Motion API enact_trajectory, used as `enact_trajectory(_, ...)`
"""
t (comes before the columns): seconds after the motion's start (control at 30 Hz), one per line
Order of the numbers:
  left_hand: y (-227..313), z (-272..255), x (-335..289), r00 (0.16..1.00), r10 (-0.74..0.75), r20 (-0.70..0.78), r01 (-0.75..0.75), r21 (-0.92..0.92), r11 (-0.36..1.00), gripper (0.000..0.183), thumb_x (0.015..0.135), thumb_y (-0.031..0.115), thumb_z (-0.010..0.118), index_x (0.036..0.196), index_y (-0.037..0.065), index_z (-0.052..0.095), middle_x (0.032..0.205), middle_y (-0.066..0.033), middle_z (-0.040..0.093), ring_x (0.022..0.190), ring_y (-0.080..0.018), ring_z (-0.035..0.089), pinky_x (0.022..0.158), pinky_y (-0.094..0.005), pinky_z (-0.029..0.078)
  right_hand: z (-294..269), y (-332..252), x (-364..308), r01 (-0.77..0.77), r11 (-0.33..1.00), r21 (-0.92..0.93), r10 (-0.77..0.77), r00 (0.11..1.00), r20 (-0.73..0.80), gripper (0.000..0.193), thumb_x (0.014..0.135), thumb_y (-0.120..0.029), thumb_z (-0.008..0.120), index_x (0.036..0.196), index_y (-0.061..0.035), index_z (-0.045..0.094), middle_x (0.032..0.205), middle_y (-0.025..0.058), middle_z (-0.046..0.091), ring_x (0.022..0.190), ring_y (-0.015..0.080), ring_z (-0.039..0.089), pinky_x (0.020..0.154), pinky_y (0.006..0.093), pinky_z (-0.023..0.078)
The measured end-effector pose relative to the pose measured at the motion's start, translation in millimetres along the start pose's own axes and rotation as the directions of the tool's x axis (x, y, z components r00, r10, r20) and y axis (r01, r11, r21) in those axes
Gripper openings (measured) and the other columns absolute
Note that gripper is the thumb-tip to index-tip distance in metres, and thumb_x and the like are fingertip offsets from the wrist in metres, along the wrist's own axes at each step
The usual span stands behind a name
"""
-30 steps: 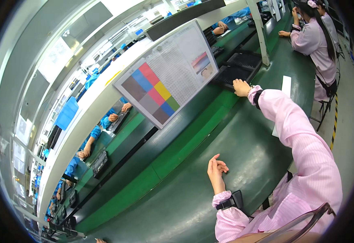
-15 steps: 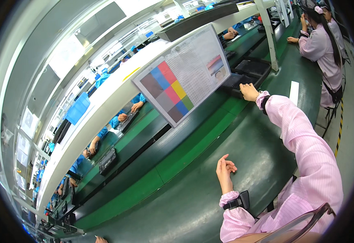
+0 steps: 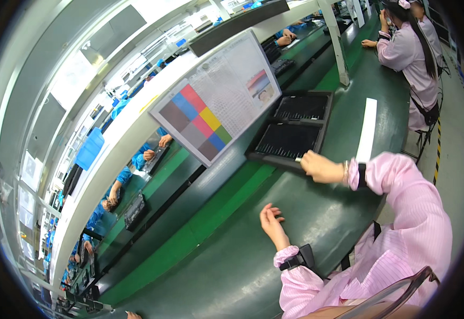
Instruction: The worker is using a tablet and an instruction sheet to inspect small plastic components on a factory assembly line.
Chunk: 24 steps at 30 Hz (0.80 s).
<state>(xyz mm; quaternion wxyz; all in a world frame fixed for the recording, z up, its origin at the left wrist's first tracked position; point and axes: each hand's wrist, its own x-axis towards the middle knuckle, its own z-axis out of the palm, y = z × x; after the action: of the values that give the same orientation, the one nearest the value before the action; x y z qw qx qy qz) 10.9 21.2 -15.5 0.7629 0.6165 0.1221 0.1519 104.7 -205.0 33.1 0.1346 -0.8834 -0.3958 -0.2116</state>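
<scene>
**Right hand now at the near tray's edge**

Since a moment ago my right hand (image 3: 321,166) is sitting further along the green worktop (image 3: 306,212), and it is now touching the near corner of the black tray (image 3: 289,143); the view has swung too, so the trays are lying more in front of me.

Going left to right: blue-sleeved people are working along the far side of the conveyor, under the long white shelf. A tilted white sign (image 3: 218,101) is leaning there, a rectangle carrying a block of coloured squares in brown, blue, red, yellow, grey and green on its lower left, fine print across the middle and a small picture at its upper right.

My left hand (image 3: 272,222) is resting loosely open on the worktop, holding nothing, well apart from the trays. My right hand is curling closed around the tray's near rim; it is plainly the nearer one. The tray's long axis is running away and rightward from my fingers. A second black tray (image 3: 303,107) is lying just behind it. A white strip (image 3: 367,130) is lying right of both.
</scene>
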Motion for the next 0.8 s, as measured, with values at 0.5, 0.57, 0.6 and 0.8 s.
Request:
enact_trajectory(0.5,28,-84,-95,0.994,0.075,-0.079,-0.007,0.643,0.766,0.059,0.092,0.024,0.051,0.137,-0.003,0.023,0.136,-0.0245,0.033,0.123,-0.0344,0.037,0.101,-0.0394,0.031,-40,-233,-82,0.27,0.849,0.454,-0.314,0.949,0.024,0.027,0.071,-0.014,0.059,0.094,-0.0011,0.054,0.086,0.0119,0.053,0.091,0.0271,0.053,0.099,0.0531,0.03)
enact_trajectory(0.57,31,-98,-99,0.993,0.107,-0.054,-0.025,0.782,0.622,0.06,0.089,0.019,0.053,0.136,-0.006,0.025,0.134,-0.0265,0.036,0.123,-0.0399,0.035,0.103,-0.0423,0.028,-39,-224,-79,0.221,0.788,0.574,-0.304,0.951,0.051,0.026,0.074,-0.014,0.058,0.097,-0.0016,0.054,0.09,0.0116,0.054,0.092,0.0259,0.053,0.1,0.0547,0.027)
enact_trajectory(0.6,32,-103,-100,0.993,0.115,-0.039,-0.038,0.798,0.601,0.06,0.089,0.019,0.053,0.136,-0.006,0.025,0.134,-0.0265,0.036,0.123,-0.0399,0.035,0.103,-0.0423,0.028,-38,-215,-74,0.139,0.739,0.66,-0.311,0.938,0.151,0.025,0.077,-0.014,0.057,0.099,-0.0021,0.055,0.094,0.0114,0.055,0.094,0.0246,0.054,0.102,0.0563,0.025)
enact_trajectory(0.8,41,-116,-82,0.994,0.093,0.055,-0.094,0.863,0.496,0.055,0.088,0.015,0.053,0.134,-0.006,0.031,0.124,-0.0262,0.048,0.114,-0.0396,0.047,0.094,-0.0406,0.038,-37,-94,-26,-0.077,0.904,0.42,0.036,0.994,0.104,0.036,0.075,-0.007,0.057,0.109,-0.0004,0.048,0.103,0.0121,0.055,0.102,0.0246,0.054,0.105,0.0583,0.019)
